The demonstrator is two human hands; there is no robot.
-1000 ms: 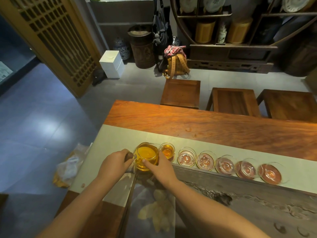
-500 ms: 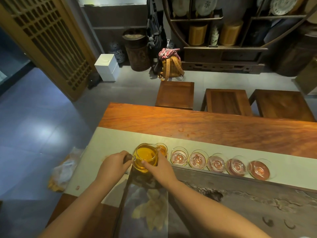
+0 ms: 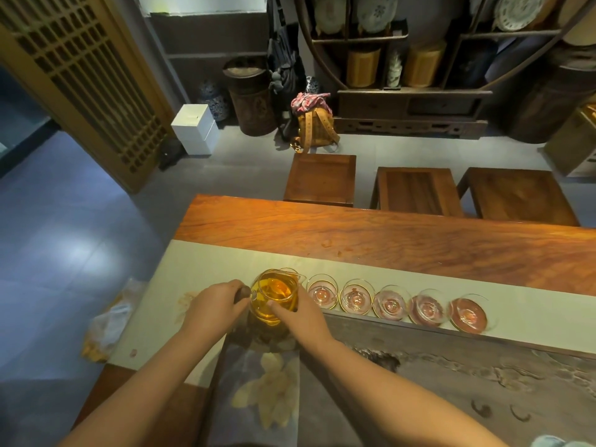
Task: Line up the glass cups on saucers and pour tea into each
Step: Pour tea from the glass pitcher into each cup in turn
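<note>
At lower centre, the left hand [image 3: 215,304] grips the pitcher [image 3: 274,295] handle; the right hand [image 3: 301,312] cups its side. No writing shows.

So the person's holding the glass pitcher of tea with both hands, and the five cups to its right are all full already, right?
Not quite. The head view shows both hands, left hand and right hand, on the glass pitcher, but the five cups to its right look empty.

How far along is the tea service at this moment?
Done: cups stand lined up on the runner. In hand: left hand on the handle, right hand steadying the tea-filled pitcher, which hides the nearest cup. Left: five visible cups look empty.
</note>
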